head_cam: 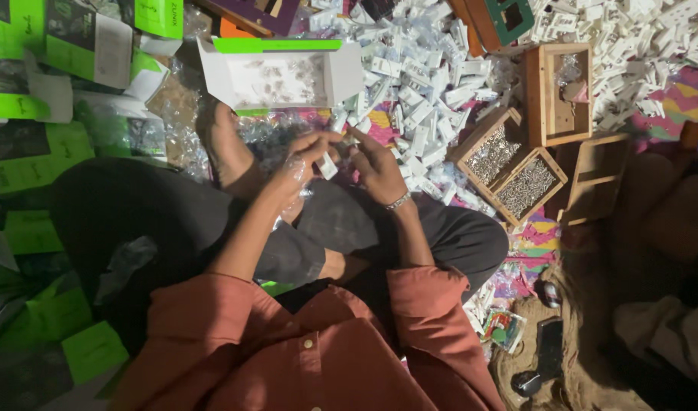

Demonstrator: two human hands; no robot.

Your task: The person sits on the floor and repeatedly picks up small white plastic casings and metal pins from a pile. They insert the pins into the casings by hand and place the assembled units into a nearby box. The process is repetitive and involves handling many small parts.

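Cluttered floor (672, 106): heap of white plastic parts (432, 84), wooden screw trays (512, 171), green-and-white cartons (29, 91), open box (284, 76).

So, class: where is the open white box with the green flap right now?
In the head view, the open white box lies at upper centre, just beyond the person's bare foot and hands, left of the heap of small white parts.

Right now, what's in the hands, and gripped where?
Both hands pinch a small white plastic part: the left hand at its lower end along with a clear plastic bag, the right hand near its upper end.
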